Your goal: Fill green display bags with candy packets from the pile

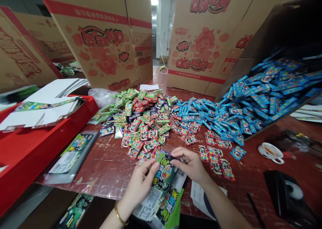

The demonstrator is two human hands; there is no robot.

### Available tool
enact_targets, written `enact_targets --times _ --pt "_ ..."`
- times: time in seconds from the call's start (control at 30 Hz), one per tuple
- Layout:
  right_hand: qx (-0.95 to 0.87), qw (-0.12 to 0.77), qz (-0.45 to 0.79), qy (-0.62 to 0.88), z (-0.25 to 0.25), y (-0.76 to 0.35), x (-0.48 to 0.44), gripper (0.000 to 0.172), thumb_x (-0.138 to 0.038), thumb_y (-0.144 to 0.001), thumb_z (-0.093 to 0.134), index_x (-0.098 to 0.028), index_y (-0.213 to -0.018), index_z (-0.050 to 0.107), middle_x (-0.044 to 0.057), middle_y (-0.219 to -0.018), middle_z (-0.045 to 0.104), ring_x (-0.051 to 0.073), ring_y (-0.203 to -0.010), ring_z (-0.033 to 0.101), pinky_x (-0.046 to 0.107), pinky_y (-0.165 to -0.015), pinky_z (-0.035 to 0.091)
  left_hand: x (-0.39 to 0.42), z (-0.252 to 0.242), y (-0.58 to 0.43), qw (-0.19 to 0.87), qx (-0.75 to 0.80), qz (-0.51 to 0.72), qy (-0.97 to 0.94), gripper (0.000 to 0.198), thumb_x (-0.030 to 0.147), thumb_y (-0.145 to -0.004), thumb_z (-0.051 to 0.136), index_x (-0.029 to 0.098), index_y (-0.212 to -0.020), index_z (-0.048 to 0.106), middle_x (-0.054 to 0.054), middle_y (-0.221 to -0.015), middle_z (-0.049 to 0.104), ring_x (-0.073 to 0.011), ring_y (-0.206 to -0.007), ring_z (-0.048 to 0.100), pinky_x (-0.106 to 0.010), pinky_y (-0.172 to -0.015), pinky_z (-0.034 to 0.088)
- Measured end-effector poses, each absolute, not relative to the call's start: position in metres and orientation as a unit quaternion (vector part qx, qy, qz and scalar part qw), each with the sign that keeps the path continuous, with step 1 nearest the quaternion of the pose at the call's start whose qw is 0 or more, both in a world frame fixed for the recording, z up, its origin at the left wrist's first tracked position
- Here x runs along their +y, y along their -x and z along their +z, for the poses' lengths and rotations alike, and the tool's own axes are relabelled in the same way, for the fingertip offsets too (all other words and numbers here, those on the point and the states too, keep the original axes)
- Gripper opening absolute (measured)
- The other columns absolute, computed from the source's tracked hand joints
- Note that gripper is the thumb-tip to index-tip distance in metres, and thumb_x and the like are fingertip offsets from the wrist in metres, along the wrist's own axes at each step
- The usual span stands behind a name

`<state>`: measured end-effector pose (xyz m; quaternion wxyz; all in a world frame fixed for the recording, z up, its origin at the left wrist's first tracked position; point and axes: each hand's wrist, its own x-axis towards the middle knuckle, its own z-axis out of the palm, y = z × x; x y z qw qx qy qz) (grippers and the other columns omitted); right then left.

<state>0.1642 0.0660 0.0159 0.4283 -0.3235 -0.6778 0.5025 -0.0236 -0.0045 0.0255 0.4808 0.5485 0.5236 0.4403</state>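
A green and black printed plastic packaging bag (163,192) hangs over the table's front edge, its top toward the pile. My left hand (143,178) grips the bag's upper left edge between thumb and fingers, with a gold bangle on the wrist. At the top right corner my right hand (190,163) pinches the bag, fingers curled. Whether the bag's mouth is parted cannot be made out. Just beyond lie red candy packets (149,145) and green candy packets (128,110) in a mixed heap. Blue candy packets (198,110) spread to the right.
A tilted carton (249,66) spills blue packets at right. Tall cardboard boxes (100,38) stand behind. At left are a red tray (32,155) and a stack of flat bags (75,155). A white cup (270,152) and a black device (289,195) sit at right.
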Motion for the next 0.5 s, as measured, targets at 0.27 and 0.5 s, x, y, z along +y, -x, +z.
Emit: enact_targets --times 0.27,0.5 --pt "-0.659 0.508 0.406 0.378 0.032 -0.166 0.046 0.028 -0.03 -0.086 0.056 -0.025 -0.114 0.057 0.01 -0.122 0.051 0.019 -0.093 0.06 0.031 -0.08 0.05 0.007 0.017 0.031 0.563 0.518 0.487 -0.421 0.044 0.044 -0.089 0.039 0.012 -0.097 0.068 -0.006 -0.069 0.07 -0.018 -0.06 0.062 -0.025 -0.056 0.051" --pt "-0.595 0.489 0.45 0.452 -0.006 -0.193 0.027 0.024 -0.037 -0.083 0.059 -0.023 -0.103 0.062 0.008 -0.102 0.064 0.018 -0.079 0.065 0.026 -0.074 0.054 0.004 -0.021 0.028 0.609 0.491 0.546 -0.3 0.049 0.047 -0.093 0.02 0.024 -0.085 0.062 0.013 -0.031 0.02 -0.0062 -0.019 -0.001 -0.02 -0.024 0.012"
